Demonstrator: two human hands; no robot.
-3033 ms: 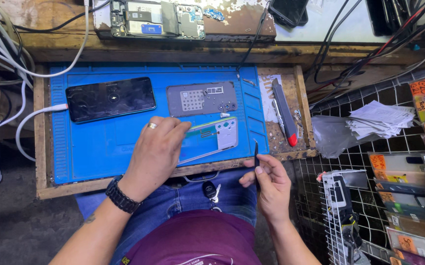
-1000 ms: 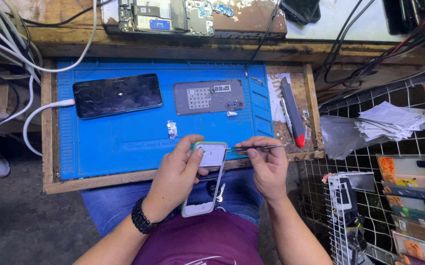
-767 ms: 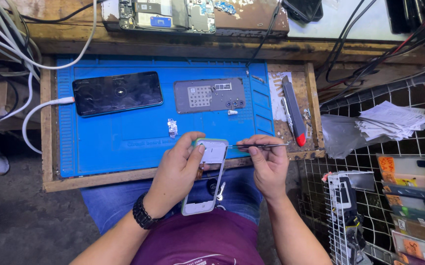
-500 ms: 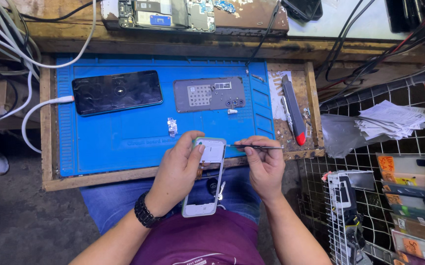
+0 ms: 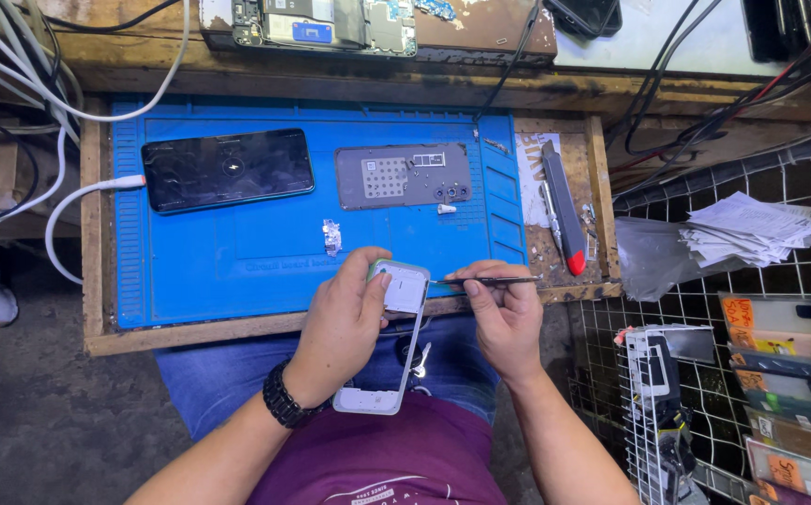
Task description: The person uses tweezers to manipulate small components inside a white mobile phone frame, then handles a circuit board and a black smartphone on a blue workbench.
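At the far left, white cables [image 5: 13,103] loop off the wooden surface [image 5: 95,281], and one plugs into the dark phone [image 5: 228,169] lying flat on the blue mat [image 5: 200,252]. Right of the phone lies a grey back cover [image 5: 404,176], and below the gap between them a small scrap of foil [image 5: 332,237].

Near the mat's front edge, the left hand [image 5: 345,323] is closed around the top of a white phone frame [image 5: 389,351], thumb pressed on its upper plate. The frame's long axis runs from the mat's edge back toward the person's lap, so its lower end hangs over the jeans, off the surface. The right hand [image 5: 506,318] sits just to the right of the frame, fingers pinched on thin dark tweezers [image 5: 485,280]. The tweezers lie almost level, their long axis pointing left, and the tip meets the frame's upper right corner right beside the left thumb. So the frame lies to the left of the right hand, and the left hand is already on it.

Further right, a grey cutter with a red end [image 5: 561,210] lies on the bare wood, then a stack of papers [image 5: 752,229] on a wire rack [image 5: 686,318].
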